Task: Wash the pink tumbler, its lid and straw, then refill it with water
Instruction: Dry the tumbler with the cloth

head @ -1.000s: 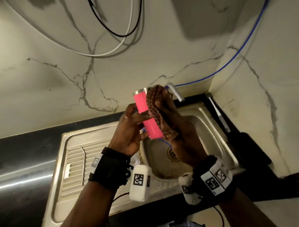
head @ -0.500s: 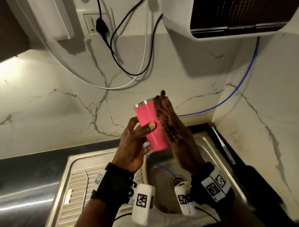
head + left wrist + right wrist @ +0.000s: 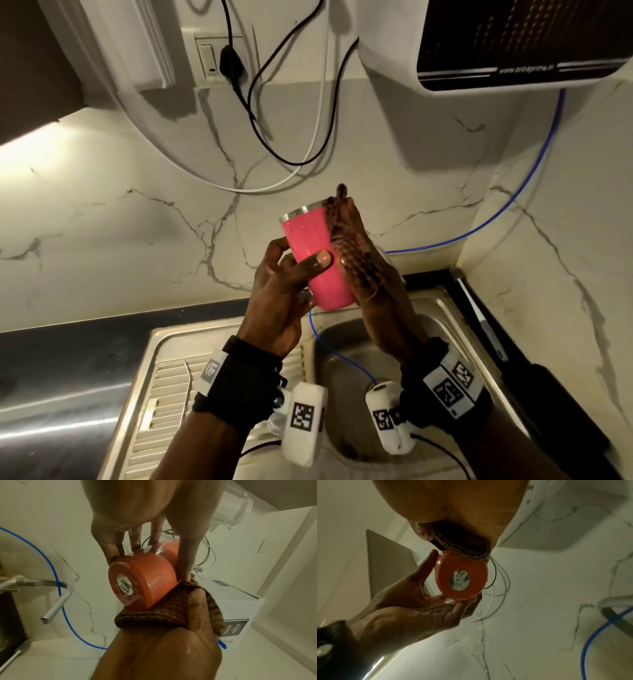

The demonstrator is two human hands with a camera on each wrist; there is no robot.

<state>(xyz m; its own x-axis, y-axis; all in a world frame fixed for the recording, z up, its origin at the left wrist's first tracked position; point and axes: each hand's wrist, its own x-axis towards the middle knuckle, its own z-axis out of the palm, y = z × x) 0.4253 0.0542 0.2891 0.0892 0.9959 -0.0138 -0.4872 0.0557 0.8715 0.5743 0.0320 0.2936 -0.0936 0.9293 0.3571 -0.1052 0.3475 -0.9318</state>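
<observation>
Head view: pink tumbler (image 3: 317, 260) lidless, contents unseen

The right hand (image 3: 368, 274) hides the pink tumbler's (image 3: 313, 257) far side — its inside is unseen.

Steel sink (image 3: 442, 308) below hands; tap (image 3: 56, 605) behind them; blue tube (image 3: 527, 192) right of hands; water purifier (image 3: 496, 44) above-right; black cable (image 3: 260, 113) above.
</observation>
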